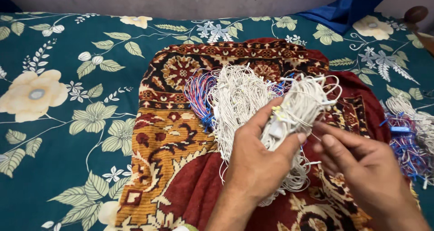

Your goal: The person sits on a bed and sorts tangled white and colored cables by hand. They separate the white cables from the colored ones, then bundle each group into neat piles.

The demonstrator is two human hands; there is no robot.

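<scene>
the left hand [260, 156] has its grip clamped on a white wire bundle [296, 109] above the red rug [181, 186]; the right hand [361, 167] pinches at it, fingers together. loose white wires [237, 100] and blue-red wires [199, 93] lie behind, more wires [407, 140] at right on the floral bed [68, 122].

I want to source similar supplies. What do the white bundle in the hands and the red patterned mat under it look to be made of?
White bundle, gripped by the left hand: thin plastic-coated wires, going by the smooth matte strands and small moulded tips; possibly a light string.
Red patterned mat: woven textile, soft and matte, draping in folds; the fibre cannot be told.
Right hand pinches a strand beside it.
</scene>
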